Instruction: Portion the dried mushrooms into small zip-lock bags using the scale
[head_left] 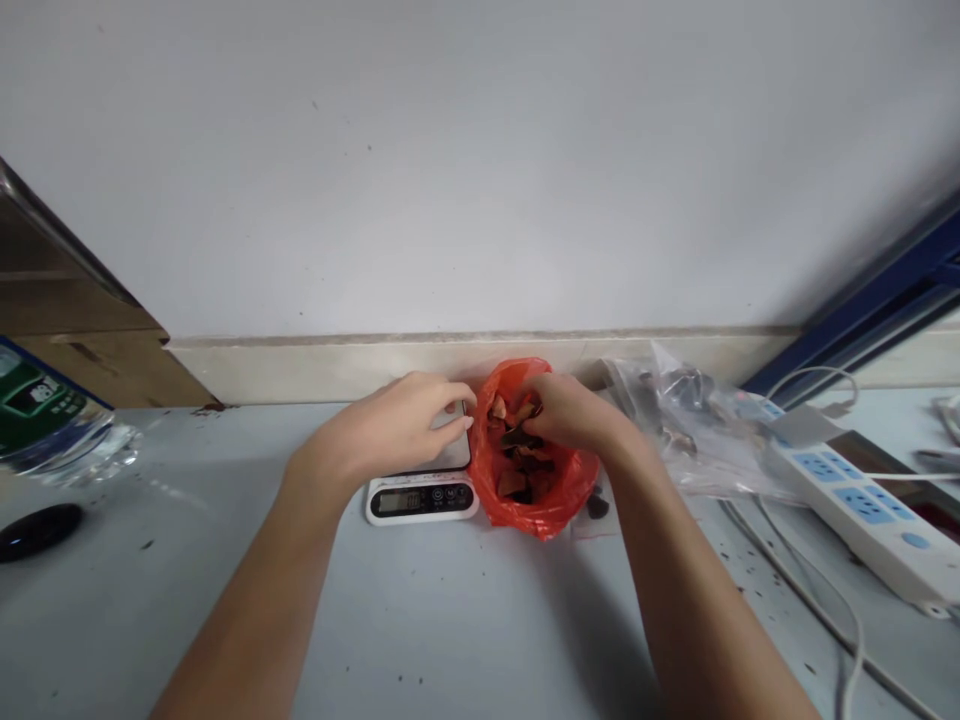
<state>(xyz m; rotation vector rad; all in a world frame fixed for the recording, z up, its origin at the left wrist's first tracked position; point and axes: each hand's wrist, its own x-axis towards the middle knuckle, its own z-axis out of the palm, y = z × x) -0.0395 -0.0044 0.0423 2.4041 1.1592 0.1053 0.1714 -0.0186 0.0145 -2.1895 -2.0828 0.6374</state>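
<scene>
A small white digital scale stands on the grey table near the wall, its display facing me. My left hand rests over the scale's platform, and its fingertips meet the left rim of an open red plastic bag. The bag holds several brown and dark dried pieces. My right hand reaches into the bag's mouth from the right, fingers curled among the pieces. Whether the fingers hold a piece is hidden.
A crumpled clear plastic bag lies right of the red bag. A white power strip with cables sits at the right. A plastic bottle and a dark round object lie at the left edge.
</scene>
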